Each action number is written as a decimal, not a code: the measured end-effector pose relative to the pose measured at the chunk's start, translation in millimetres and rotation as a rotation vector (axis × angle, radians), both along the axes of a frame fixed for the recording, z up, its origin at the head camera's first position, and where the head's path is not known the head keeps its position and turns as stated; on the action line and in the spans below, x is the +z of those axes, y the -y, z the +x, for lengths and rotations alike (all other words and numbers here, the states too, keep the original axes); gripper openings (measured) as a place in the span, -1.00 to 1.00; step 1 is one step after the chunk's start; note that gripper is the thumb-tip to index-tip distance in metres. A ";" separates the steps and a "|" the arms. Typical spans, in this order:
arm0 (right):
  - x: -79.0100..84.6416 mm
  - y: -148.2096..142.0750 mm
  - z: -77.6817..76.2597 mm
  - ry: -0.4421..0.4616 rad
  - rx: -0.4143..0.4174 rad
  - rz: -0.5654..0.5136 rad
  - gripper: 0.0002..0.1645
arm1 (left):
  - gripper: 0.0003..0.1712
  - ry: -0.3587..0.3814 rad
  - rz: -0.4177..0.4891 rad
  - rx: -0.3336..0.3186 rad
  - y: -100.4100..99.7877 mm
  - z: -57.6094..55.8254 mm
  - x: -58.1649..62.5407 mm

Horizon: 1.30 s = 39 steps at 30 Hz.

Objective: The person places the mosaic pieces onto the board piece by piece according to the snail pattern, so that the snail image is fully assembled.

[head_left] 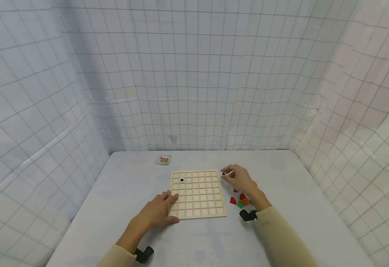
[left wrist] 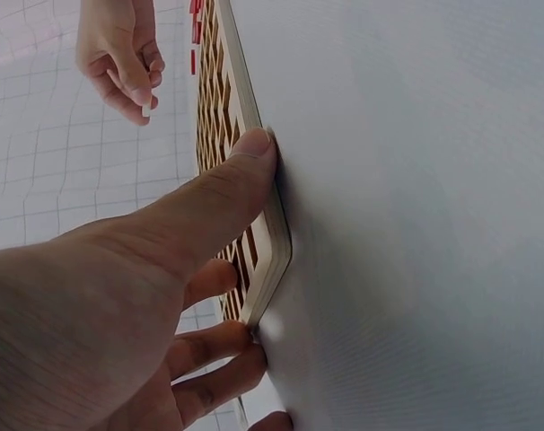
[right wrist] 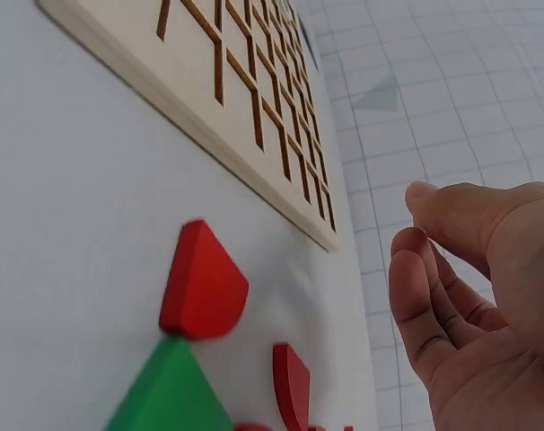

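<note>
The pale wooden grid board [head_left: 198,196] lies on the table before me. My left hand [head_left: 159,209] holds its near left corner, the thumb on the near rim and the fingers along the left side. Just past the board's far right corner, my right hand [head_left: 239,180] pinches a small white tile with a black dot [head_left: 223,174] between thumb and fingertips; that tile shows edge-on in the left wrist view. A similar white tile with a black dot [head_left: 182,180] sits in a square near the board's far left.
Right of the board lie red pieces [right wrist: 205,287], green pieces [right wrist: 171,391] and orange pieces [head_left: 246,201], some partly under the right forearm. A small card with a picture [head_left: 163,160] rests beyond the board. White gridded sheets [head_left: 194,74] enclose the table's back and sides.
</note>
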State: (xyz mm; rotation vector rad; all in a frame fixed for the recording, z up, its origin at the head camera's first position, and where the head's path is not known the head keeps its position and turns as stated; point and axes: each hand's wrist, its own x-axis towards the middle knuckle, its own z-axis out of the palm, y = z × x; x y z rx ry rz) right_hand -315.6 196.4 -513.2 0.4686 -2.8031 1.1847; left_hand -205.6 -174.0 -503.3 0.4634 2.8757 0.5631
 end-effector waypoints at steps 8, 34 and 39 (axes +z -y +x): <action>-4.8 39.0 -6.9 0.022 0.077 -0.035 -0.68 | 0.07 -0.012 0.002 0.016 0.3 1.6 -3.1; -25.1 104.0 -25.7 0.075 0.163 -0.023 -0.80 | 0.07 -0.032 0.006 0.000 1.2 -0.1 -3.6; -25.0 108.9 -27.0 0.051 0.151 -0.062 -0.83 | 0.08 -0.042 0.003 -0.019 -0.6 -1.5 -1.9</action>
